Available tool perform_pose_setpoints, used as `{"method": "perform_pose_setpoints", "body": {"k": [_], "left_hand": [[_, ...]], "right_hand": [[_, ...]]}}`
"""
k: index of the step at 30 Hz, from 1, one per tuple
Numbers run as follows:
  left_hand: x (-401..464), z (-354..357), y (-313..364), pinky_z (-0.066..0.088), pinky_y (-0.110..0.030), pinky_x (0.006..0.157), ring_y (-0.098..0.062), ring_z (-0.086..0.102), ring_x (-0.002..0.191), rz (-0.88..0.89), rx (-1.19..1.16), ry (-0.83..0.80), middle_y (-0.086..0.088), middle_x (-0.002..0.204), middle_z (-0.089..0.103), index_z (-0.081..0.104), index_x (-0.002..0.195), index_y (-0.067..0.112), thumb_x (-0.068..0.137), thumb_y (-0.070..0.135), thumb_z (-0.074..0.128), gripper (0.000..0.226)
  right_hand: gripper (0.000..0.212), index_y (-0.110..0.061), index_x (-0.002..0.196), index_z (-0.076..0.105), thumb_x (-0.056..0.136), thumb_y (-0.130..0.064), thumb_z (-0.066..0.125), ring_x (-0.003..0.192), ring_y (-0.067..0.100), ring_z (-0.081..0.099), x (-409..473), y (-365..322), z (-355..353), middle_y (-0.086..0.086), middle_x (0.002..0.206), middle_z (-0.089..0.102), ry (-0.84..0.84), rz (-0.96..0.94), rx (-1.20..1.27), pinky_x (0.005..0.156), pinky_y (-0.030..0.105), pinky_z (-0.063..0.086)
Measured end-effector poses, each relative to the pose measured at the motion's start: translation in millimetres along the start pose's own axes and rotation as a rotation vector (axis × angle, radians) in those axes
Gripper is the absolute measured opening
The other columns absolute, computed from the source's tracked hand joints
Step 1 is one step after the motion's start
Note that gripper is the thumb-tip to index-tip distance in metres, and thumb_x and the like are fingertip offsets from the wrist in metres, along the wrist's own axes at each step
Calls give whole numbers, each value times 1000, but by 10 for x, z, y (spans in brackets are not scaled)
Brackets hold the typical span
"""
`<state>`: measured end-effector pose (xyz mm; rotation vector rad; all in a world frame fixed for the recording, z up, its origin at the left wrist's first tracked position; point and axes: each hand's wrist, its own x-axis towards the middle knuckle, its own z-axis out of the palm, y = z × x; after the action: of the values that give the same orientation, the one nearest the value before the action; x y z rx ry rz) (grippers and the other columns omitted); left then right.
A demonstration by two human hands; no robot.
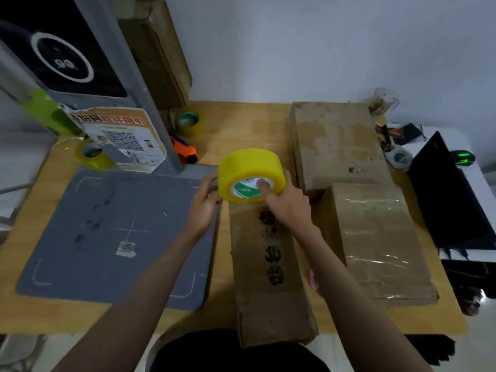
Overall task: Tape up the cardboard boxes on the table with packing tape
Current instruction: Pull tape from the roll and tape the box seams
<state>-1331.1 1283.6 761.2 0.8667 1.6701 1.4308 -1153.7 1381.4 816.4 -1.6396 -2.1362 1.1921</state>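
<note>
Both hands gripped the yellow tape roll (249,173) at mid-frame, right hand (287,202) with a finger in its core, left hand (204,202) pinching its side, above the long box (268,277).

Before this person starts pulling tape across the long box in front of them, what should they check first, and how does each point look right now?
1. Yellow tape roll in hand: ok, the right hand has a finger in its core and the left hand is at its side.
2. Roll at the long box's far end: ok.
3. Free tape end found: cannot tell.
4. Box flaps closed flat: cannot tell.
5. Box lies flat on the table: ok.
</note>
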Motion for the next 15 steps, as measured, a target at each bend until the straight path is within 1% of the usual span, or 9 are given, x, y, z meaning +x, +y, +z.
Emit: {"method": "perform_pose_setpoints", "body": {"k": [2, 4, 5, 7, 8, 9, 11, 13, 15], "left_hand": [[-7, -108, 114, 53, -36, 95, -14, 57, 126, -37, 9, -181, 2, 145, 53, 48, 141, 34, 85, 21, 58, 59], [8, -146, 253, 46, -22, 98, 0, 50, 127, -91, 108, -358, 13, 148, 45, 40, 144, 39, 82, 19, 63, 69], [35, -144, 294, 42, -19, 100, 4, 46, 128, -110, 162, -418, 17, 149, 41, 37, 144, 40, 84, 20, 68, 71], [105, -125, 356, 42, -24, 104, 1, 45, 133, -147, 221, -462, 17, 152, 41, 37, 149, 35, 83, 28, 81, 80], [141, -95, 374, 44, -23, 103, 3, 47, 132, -150, 218, -475, 17, 150, 45, 38, 150, 32, 79, 29, 86, 86], [167, -50, 405, 46, -19, 99, 7, 51, 127, -147, 202, -489, 17, 145, 51, 41, 149, 31, 76, 24, 90, 88], [207, 46, 455, 49, -13, 90, 11, 57, 117, -142, 173, -508, 19, 134, 58, 48, 140, 29, 74, 6, 88, 81], [240, 100, 482, 52, -14, 87, 6, 61, 115, -147, 160, -532, 18, 128, 62, 53, 134, 28, 75, -3, 84, 74], [253, 98, 478, 53, -17, 88, 0, 63, 116, -156, 148, -547, 15, 128, 65, 55, 134, 24, 75, -5, 83, 71]], "right_hand": [[71, -36, 146, 33, 88, -75, 43, 114, 43, 59, 34, -5, -54, 10, 122, 66, 8, 5, -21, 98, 50, 45], [68, -33, 148, 32, 93, -70, 45, 116, 43, 57, 64, -12, -87, 12, 123, 65, 13, 4, -58, 97, 48, 41], [67, -32, 148, 32, 93, -68, 46, 116, 43, 57, 73, -24, -98, 12, 124, 65, 17, 5, -67, 97, 48, 40], [68, -32, 148, 31, 93, -69, 45, 115, 43, 58, 81, -46, -83, 13, 124, 66, 37, 2, -72, 99, 49, 42], [69, -32, 148, 30, 92, -71, 44, 114, 43, 59, 81, -52, -64, 13, 123, 66, 49, -1, -71, 99, 50, 44], [71, -33, 149, 28, 91, -72, 43, 114, 44, 59, 78, -56, -41, 13, 123, 66, 60, 1, -70, 98, 51, 45], [73, -34, 150, 26, 90, -74, 41, 114, 44, 59, 71, -46, -4, 14, 124, 66, 73, 18, -76, 97, 51, 45], [75, -36, 151, 23, 90, -76, 40, 116, 44, 59, 67, -21, 14, 13, 126, 65, 69, 31, -74, 97, 50, 45], [81, -37, 154, 18, 88, -78, 38, 123, 43, 55, 68, -12, 0, 14, 135, 58, 18, 60, -68, 100, 51, 42]]}}
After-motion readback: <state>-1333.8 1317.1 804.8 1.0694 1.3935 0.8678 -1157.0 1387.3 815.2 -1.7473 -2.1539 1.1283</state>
